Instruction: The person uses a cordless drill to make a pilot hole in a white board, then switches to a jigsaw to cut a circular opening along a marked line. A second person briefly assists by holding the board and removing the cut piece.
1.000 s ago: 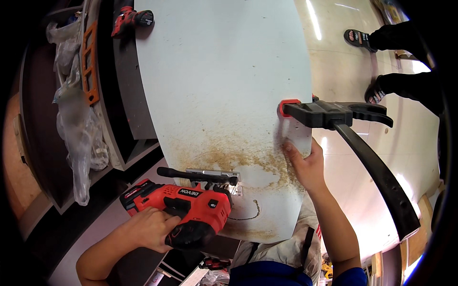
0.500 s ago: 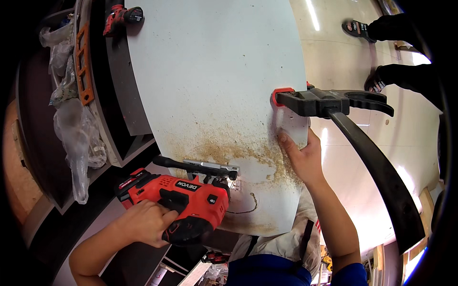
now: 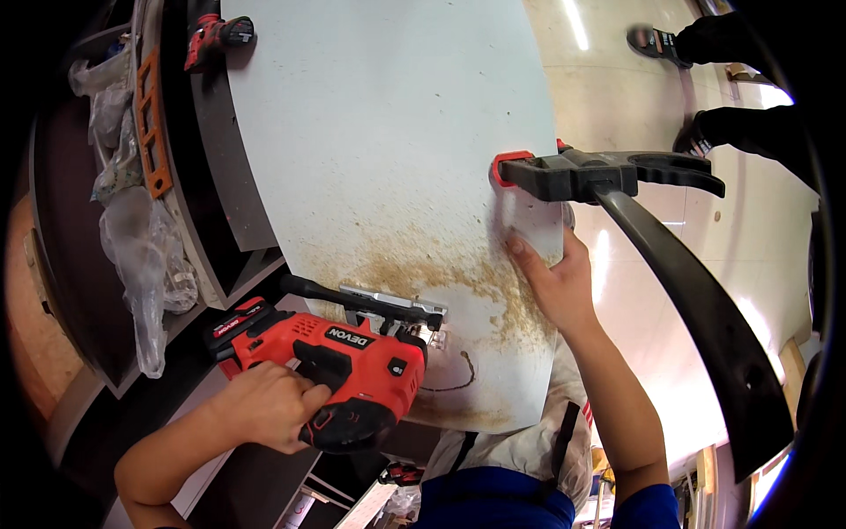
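My left hand (image 3: pixel 273 406) is wrapped round the handle of a red and black cordless jigsaw (image 3: pixel 366 348). The jigsaw's metal foot (image 3: pixel 397 301) lies on a white board (image 3: pixel 379 150), with brown sawdust (image 3: pixel 441 264) scattered around it. A curved cut line (image 3: pixel 463 379) runs through the board's near part, close to the tool's front; the blade itself is hard to make out. At the board's right edge, my right hand (image 3: pixel 564 282) grips it, thumb on top and fingers hidden underneath. Just beyond that hand, a black bar clamp (image 3: pixel 586 176) with a red pad bites the same edge.
A red cordless tool (image 3: pixel 216 41) lies at the far left beside the board. Dark cabinet panels on the left carry an orange slotted strip (image 3: pixel 152 132) and clear plastic wrapping (image 3: pixel 132 256). Another person's feet (image 3: pixel 661 46) stand on the tiled floor at right. The clamp's long bar juts out rightward.
The whole view has shifted slightly, so the board and clamp sit a little further left and up. The jigsaw has moved slightly right against the board. Both hands keep their grips.
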Available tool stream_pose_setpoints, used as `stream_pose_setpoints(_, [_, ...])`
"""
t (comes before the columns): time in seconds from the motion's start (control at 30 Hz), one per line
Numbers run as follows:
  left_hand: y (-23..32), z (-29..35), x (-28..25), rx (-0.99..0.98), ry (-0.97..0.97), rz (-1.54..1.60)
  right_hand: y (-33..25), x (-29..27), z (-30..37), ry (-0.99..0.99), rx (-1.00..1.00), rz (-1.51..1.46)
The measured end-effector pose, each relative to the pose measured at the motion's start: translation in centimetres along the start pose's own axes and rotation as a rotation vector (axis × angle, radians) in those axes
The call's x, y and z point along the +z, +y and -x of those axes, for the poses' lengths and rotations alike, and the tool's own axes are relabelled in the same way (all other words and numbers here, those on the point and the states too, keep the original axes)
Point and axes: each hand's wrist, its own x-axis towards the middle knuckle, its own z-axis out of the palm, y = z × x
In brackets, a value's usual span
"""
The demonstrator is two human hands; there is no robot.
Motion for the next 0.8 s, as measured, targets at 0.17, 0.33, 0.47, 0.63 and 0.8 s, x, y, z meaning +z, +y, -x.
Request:
stream_pose_setpoints(0.17, [0.3, -0.4, 0.0, 0.012, 0.038, -0.015, 1.2, 0.3, -0.2, 0.055, -0.118, 0.008])
stream_pose_setpoints(0.33, [0.8, -0.5, -1.4, 0.031, 0.060, -0.036, 1.2, 0.6, -0.1, 0.101, -0.146, 0.021])
stream_pose_setpoints(0.47, [0.7, -0.5, -0.7, 0.030, 0.035, -0.067, 1.2, 0.5, -0.1, 0.086, -0.131, 0.044])
stream_pose_setpoints(0.63, [0.9, -0.8, -0.9, 0.036, -0.017, -0.104, 1.2, 0.3, -0.3, 0.087, -0.135, 0.103])
stream_pose_setpoints(0.8, [0.5, -0.5, -0.6, 0.086, 0.064, -0.086, 0.1, 0.5, 0.0, 0.077, -0.084, 0.016])
